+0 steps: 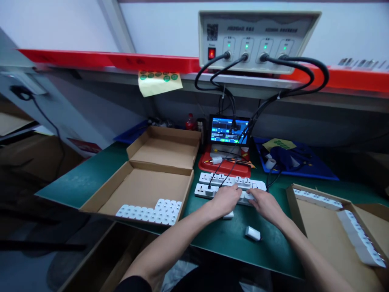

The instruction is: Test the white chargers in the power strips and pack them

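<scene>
Two white power strips (226, 179) lie side by side on the green bench, with black cables plugged into them. My left hand (225, 199) rests on the near strip with its fingers curled over a white adapter plugged there. My right hand (264, 202) is beside it, fingers bent on a white adapter at the strip's right end. One white adapter (228, 215) lies just below my left hand. Another loose white adapter (253, 233) lies on the mat nearer to me.
An open cardboard box (146, 186) at left holds rows of white adapters (152, 212). A second box (331, 227) at right holds more. A small lit screen (229, 130) stands on a red tray (225, 166). A beige tester (255, 38) with several black cables sits on the shelf.
</scene>
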`<state>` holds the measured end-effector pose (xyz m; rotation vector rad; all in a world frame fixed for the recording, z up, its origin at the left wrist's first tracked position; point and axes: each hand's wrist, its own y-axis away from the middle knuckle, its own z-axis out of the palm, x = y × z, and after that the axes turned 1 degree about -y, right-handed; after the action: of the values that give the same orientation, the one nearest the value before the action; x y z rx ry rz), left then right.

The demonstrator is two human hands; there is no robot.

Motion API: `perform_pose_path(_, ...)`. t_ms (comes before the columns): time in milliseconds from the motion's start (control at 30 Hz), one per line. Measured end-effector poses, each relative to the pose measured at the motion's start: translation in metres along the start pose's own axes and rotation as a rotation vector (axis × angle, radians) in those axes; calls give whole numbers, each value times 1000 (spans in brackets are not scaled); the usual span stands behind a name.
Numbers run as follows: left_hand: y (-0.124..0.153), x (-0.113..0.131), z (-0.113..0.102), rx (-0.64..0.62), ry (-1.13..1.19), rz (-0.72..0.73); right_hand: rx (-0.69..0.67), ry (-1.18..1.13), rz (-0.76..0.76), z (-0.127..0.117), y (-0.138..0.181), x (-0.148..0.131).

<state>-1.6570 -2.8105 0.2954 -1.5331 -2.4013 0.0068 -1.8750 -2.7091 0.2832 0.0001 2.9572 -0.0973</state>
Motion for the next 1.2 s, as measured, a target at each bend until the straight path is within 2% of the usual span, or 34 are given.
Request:
perform_pose_path(100,28,-18,-10,232,117,-17,124,-65,-105,-1,-8,-14)
perform_pose_path(200,53,-50,-21,464,250,-168,204,-180,-160,6,-25,-44)
perform_pose_path(267,62,-72,-25,523,321,-273,212,-265,-160,13,-40,-66)
perform_pose_path(367,62,-93,-23,443,377,-298,212,-346,-108,26,-63,-89)
perform_pose_path(533,53,-103,-15,258,378,-255,248,-349,-48,37,-81,-103)
perform_pose_path(667,55,-106,-16,228,373,-239,257,-374,-12,24,-76,-96)
perform_pose_path(733,58,-105,-18,278,390,-230,230,-399,-1,10,-66,-80)
perform_pose_path(833,57,-96,-21,405,466,-212,184,-409,37,-14,-43,-45)
perform_pose_path(900,51,-83,-21,419,530,-176,150,-382,66,-24,-27,-21)
perform_pose_path(1033,24,-49,-16,284,620,-128,94,-361,110,-27,-6,5)
perform_pose_path(1200,-12,-21,-5,151,547,-146,120,-420,114,-16,-5,3)
